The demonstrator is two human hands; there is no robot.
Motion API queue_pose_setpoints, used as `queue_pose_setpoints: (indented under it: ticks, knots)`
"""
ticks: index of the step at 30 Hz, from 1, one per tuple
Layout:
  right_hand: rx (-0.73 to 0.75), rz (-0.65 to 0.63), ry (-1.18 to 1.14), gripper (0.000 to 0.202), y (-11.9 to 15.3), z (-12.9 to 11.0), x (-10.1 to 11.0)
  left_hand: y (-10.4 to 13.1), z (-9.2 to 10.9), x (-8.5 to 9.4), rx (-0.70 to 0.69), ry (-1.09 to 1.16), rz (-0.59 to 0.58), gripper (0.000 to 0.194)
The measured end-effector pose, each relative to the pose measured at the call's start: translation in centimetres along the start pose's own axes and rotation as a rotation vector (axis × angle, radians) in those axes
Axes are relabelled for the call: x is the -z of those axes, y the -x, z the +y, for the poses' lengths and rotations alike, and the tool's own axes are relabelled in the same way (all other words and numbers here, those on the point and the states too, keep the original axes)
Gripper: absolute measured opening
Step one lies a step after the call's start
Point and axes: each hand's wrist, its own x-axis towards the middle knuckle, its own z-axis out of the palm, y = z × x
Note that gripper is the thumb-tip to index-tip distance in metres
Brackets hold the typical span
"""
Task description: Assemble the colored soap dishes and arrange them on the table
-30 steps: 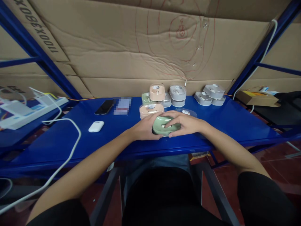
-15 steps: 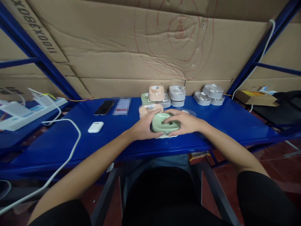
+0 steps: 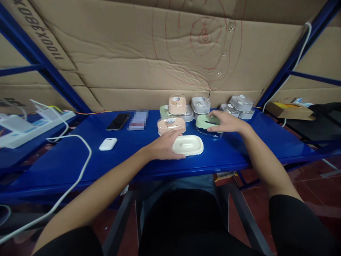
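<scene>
A cream oval tray (image 3: 188, 145) lies near the table's front edge, and my left hand (image 3: 166, 145) rests around its left end with thumb and fingers apart. Further back and to the right, my right hand (image 3: 226, 122) grips a green cover (image 3: 204, 122) with a dark slot by its right side. Beneath that cover is a clear lid (image 3: 213, 134), partly hidden by it. Just behind my left hand stands a peach box (image 3: 170, 125).
Behind are stacked peach (image 3: 177, 104), green and grey boxes (image 3: 201, 105), with more grey boxes (image 3: 241, 103) at the right. A phone (image 3: 117, 122), a white earbud case (image 3: 108, 144) and a power strip (image 3: 39, 128) with a white cable are left.
My right hand has lifted the green cover off the cream tray and carried it back and right, over the clear lid. My left hand has stayed at the tray, now uncovered.
</scene>
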Motion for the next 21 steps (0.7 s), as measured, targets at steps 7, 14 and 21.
queue_pose_setpoints:
  ticks: [7, 14, 21]
  knots:
    - [0.289, 0.063, -0.139, 0.087, 0.1, -3.8, -1.8, -0.4, -0.5, -0.3, -0.023, 0.076, 0.046, 0.135]
    - [0.428, -0.030, -0.162, 0.090, 0.8, -7.8, -4.1, -0.3, -0.7, -0.8, 0.008, 0.145, 0.072, 0.149]
    - [0.430, -0.048, -0.092, 0.093, 0.6, -8.2, -6.0, -0.1, -0.6, -0.6, 0.004, 0.090, 0.045, 0.143]
